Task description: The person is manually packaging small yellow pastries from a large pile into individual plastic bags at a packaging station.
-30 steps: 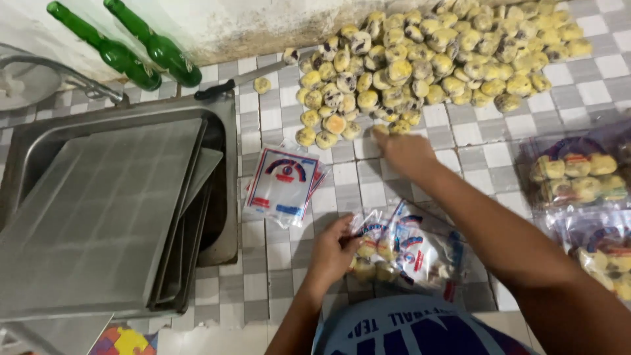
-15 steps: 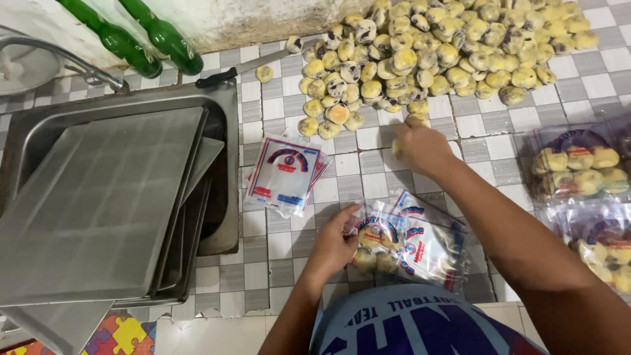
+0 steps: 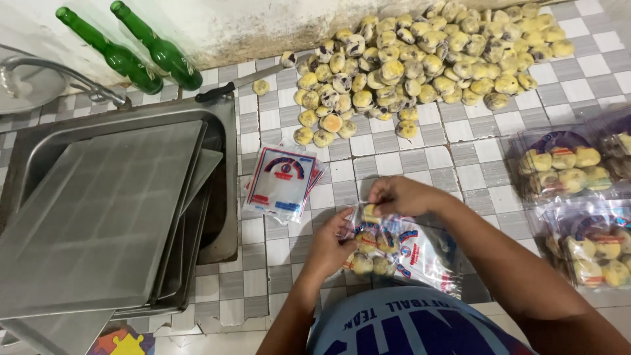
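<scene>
Left hand grips clear bag edge; right hand apparently pinching yellow pastry at opening.

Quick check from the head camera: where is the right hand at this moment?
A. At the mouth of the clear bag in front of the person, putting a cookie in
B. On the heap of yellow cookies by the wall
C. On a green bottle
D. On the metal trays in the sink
A: the right hand holds a cookie at the open top of the clear bag, which the left hand steadies.
</scene>
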